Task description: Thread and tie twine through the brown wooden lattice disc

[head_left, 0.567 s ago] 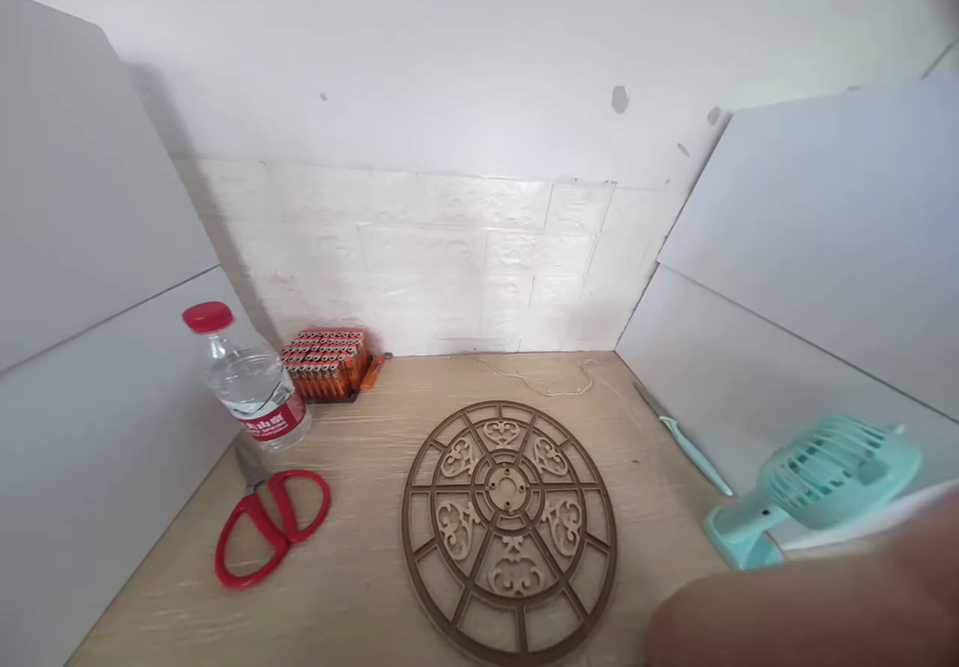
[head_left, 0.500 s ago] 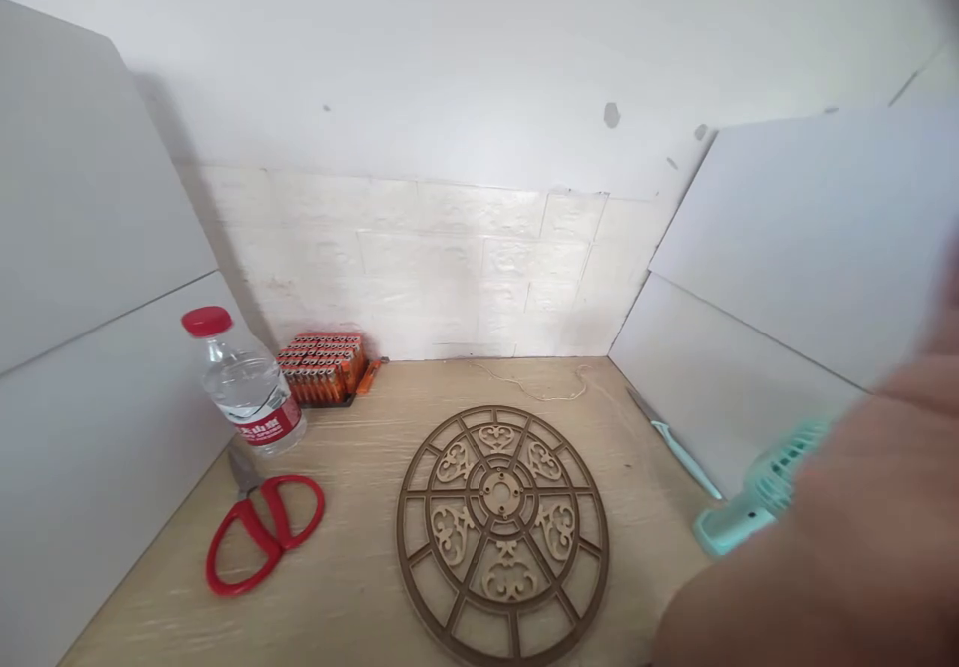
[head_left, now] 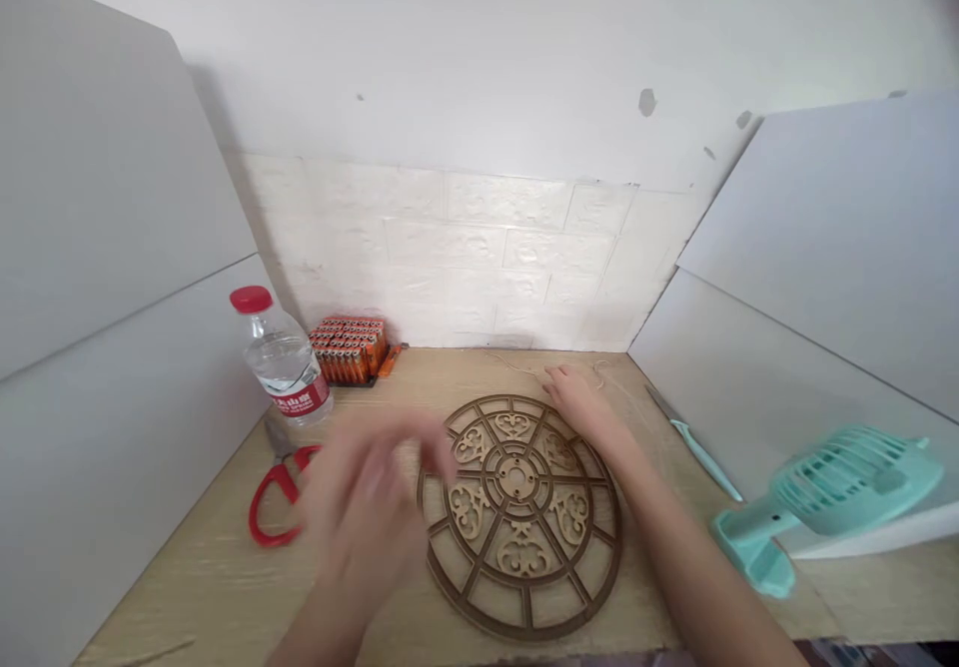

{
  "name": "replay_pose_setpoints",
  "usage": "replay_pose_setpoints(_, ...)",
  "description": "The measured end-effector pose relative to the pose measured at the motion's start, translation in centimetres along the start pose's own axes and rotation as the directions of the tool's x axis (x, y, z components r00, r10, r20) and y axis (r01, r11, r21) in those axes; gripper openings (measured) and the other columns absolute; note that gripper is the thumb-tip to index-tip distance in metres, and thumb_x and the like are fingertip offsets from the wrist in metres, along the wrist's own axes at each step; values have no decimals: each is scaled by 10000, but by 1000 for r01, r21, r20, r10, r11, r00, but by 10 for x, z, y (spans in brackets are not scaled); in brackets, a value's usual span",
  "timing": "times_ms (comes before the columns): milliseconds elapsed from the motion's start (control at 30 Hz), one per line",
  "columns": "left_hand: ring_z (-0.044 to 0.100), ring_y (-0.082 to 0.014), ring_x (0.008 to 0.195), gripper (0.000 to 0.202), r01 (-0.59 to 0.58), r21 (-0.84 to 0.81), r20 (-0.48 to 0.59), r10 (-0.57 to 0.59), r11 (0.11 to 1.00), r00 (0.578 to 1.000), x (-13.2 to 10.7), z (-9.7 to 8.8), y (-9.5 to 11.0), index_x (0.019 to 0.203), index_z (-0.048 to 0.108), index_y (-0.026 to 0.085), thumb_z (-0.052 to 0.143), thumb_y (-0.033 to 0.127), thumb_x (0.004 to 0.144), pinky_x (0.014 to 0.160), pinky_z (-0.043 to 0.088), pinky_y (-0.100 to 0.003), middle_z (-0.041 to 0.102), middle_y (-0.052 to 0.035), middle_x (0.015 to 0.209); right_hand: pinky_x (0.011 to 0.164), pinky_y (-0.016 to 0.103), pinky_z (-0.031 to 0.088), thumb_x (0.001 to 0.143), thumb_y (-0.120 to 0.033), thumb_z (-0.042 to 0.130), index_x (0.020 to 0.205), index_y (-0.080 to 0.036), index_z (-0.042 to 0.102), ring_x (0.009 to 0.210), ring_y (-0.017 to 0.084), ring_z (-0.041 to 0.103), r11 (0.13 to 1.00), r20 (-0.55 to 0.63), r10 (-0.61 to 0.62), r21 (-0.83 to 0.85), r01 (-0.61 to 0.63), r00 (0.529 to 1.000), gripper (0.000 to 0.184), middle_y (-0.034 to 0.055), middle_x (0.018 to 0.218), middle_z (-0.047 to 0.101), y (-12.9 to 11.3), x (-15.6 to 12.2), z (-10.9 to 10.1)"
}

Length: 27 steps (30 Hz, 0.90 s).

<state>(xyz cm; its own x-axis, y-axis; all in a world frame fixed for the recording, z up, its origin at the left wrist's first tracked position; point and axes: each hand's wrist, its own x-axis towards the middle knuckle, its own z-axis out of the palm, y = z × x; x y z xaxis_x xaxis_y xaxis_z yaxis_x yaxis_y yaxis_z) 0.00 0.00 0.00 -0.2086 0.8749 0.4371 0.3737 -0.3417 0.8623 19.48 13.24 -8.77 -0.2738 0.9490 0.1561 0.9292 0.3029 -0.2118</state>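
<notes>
Fretwork wooden disc (head_left: 518, 555) lies flat on the table (head_left: 187, 597); my right hand (head_left: 580, 402) rests open-fingered on its far rim, my left hand (head_left: 367, 507), blurred, fingers spread, hovers at its left edge. Careless pressure could snap thin spokes.

There were two hands: one left hand (head_left: 367, 507) and one right hand (head_left: 580, 407). On the one table (head_left: 225, 587) I counted one disc (head_left: 520, 517), one pair of scissors (head_left: 279, 492), one bottle (head_left: 283, 362), one fan (head_left: 831, 492), one knife (head_left: 700, 452) and one string (head_left: 539, 369). There was one pack of batteries (head_left: 349, 347); the single batteries in it were too small to count. One loose orange piece (head_left: 390, 359) was there too. There were two boards, one left board (head_left: 97, 248) and one right board (head_left: 824, 248).
</notes>
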Motion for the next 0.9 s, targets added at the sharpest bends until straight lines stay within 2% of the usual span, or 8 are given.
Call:
replay_pose_setpoints(100, 530, -128, 532, 281, -38, -87, 127, 49, 995, 991, 12, -1, -8, 882, 550, 234, 344, 420, 928, 537, 412, -259, 536, 36, 570, 860, 375, 471, 940, -303, 466, 1010, -128, 594, 949, 172, 590, 996, 63, 13, -92, -7, 998, 228, 71, 1039, 617, 8, 0, 11)
replay_pose_setpoints(200, 532, -121, 599, 291, -82, 168, 320, 24, 982, 947, 27, 7, -38, 896, 577, 215, 369, 417, 925, 564, 385, -245, 593, 24, 675, 852, 379, 481, 923, -332, 506, 1011, -136, 594, 943, 170, 587, 986, 97, 27, -164, -11, 995, 232, 63, 1039, 609, 12, 4, 16)
replay_pose_setpoints(333, 574, -153, 650, 301, -43, 291, 309, -51, 956, 950, 40, 5, -82, 896, 610, 184, 380, 378, 908, 611, 398, -271, 646, -9, 718, 825, 362, 490, 915, -319, 523, 1000, -136, 597, 905, 161, 592, 978, 123, 21, -210, 6, 992, 215, 55, 1008, 612, 13, 8, 18)
replay_pose_setpoints(433, 610, -178, 724, 274, -31, 364, 293, -83, 931, 952, 41, -1, -102, 895, 608, 175, 390, 341, 889, 653, 423, -287, 671, -36, 791, 827, 357, 475, 919, -276, 507, 983, -139, 600, 914, 162, 582, 975, 102, 12, -220, 11, 995, 177, 53, 1007, 613, 13, 4, 17)
replay_pose_setpoints(567, 613, -191, 748, 240, -49, 452, 307, -104, 891, 946, 37, -1, -110, 929, 605, 189, 412, 322, 875, 691, 435, -310, 674, -37, 824, 869, 378, 414, 896, -130, 428, 973, -111, 618, 1012, 240, 541, 977, 19, 42, -211, -37, 999, 205, 139, 1002, 617, 16, -3, 12)
replay_pose_setpoints(667, 602, -206, 838, 232, -99, 499, 339, -88, 861, 937, 32, 4, -112, 927, 605, 180, 422, 312, 878, 759, 441, -327, 664, -62, 897, 936, 390, 352, 895, -125, 370, 1069, -74, 597, 1105, 290, 483, 984, -61, 50, -171, -60, 997, 290, 201, 1091, 589, 18, 1, 12)
replay_pose_setpoints(800, 544, -237, 997, 201, -172, 538, 393, -65, 825, 917, 25, 13, -114, 935, 615, 165, 469, 285, 868, 886, 416, -359, 625, -95, 1000, 989, 311, 321, 958, -262, 331, 1221, -123, 534, 1166, 226, 446, 995, -83, -37, -91, 30, 996, 361, 135, 1243, 541, 14, 14, 23)
replay_pose_setpoints(900, 511, -252, 1035, 194, -213, 555, 435, -63, 804, 898, 20, 18, -115, 965, 619, 170, 509, 291, 859, 914, 409, -373, 606, -94, 1020, 971, 289, 347, 951, -275, 394, 1107, -159, 605, 1133, 187, 470, 995, -39, -88, -55, 86, 995, 286, 85, 1181, 580, 11, 21, 32)
